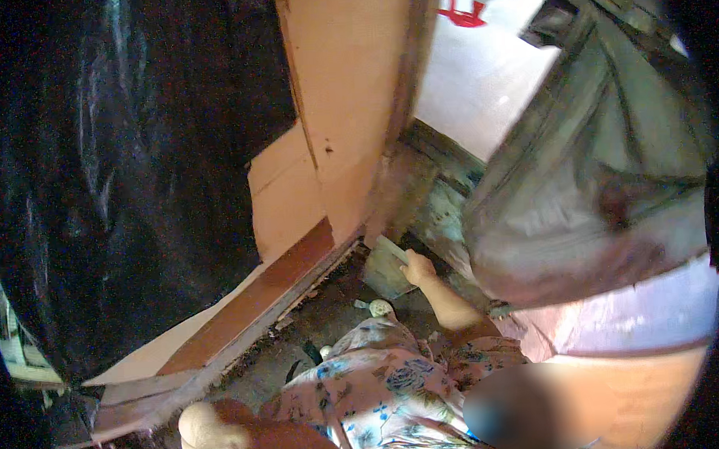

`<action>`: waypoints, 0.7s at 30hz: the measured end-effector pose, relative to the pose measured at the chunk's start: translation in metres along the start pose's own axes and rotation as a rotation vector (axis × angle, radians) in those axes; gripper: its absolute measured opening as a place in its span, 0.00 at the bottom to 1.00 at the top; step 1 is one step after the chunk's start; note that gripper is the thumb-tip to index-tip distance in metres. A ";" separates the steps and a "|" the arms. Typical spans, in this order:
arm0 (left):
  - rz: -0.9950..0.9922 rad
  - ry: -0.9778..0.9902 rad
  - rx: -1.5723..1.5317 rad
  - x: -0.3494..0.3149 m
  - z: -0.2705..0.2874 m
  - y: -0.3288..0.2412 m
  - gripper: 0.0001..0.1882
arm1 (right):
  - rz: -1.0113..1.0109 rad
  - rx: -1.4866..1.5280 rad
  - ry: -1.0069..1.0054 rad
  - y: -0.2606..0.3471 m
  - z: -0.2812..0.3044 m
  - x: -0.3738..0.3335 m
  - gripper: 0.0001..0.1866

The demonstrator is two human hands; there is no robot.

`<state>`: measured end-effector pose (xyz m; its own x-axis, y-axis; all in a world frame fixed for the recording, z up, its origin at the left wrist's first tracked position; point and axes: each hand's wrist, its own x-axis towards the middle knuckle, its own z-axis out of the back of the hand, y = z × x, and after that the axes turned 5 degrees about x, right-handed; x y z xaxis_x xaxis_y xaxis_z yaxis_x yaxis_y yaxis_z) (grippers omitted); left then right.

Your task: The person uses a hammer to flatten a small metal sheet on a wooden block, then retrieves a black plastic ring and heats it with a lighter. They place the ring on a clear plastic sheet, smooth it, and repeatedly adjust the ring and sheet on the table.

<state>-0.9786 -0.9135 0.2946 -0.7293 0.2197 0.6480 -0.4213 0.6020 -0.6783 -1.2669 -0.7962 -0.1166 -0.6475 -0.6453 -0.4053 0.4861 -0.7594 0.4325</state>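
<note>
My right hand (418,268) reaches forward, bent around the edge of a pale flat strip (390,249). Just below the strip, a greenish-grey flat piece (389,275) lies near the wall corner; whether the two are joined I cannot tell. At the lower left, what looks like my left hand (208,437) shows as a bright rounded shape with its fingers not clear. A floral-printed cloth (381,382) in white and blue covers my lap. Past its far edge, a pale rounded thing (380,308), perhaps a foot, rests on the dark ground.
Black plastic sheeting (136,169) hangs at left over a tan panel wall (347,90) with a brown lower board (251,303). A draped grey-green cloth (588,193) hangs at right. Something red (464,13) shows beyond the opening. A blurred patch hides part of the lower right.
</note>
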 end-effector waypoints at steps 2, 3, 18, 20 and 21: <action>0.001 -0.109 0.021 0.006 0.034 0.012 0.13 | 0.048 -0.001 0.019 -0.006 -0.005 0.048 0.27; 0.112 -0.178 0.078 -0.005 0.050 0.013 0.11 | 0.046 -0.001 0.065 -0.013 -0.014 0.070 0.29; 0.365 -1.454 0.064 -0.135 0.114 0.176 0.27 | 0.446 -0.056 0.074 -0.116 -0.039 0.321 0.24; 0.319 -1.512 0.071 -0.156 0.104 0.185 0.23 | 0.504 -0.129 0.095 -0.121 -0.040 0.326 0.25; 0.284 -1.554 0.043 -0.166 0.101 0.189 0.22 | 0.447 -0.167 0.136 -0.118 -0.045 0.324 0.25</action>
<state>-0.9910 -0.9137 0.0238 -0.5905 -0.6686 -0.4519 -0.1753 0.6528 -0.7369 -1.5080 -0.9194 -0.3354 -0.2773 -0.9075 -0.3154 0.7934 -0.4014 0.4575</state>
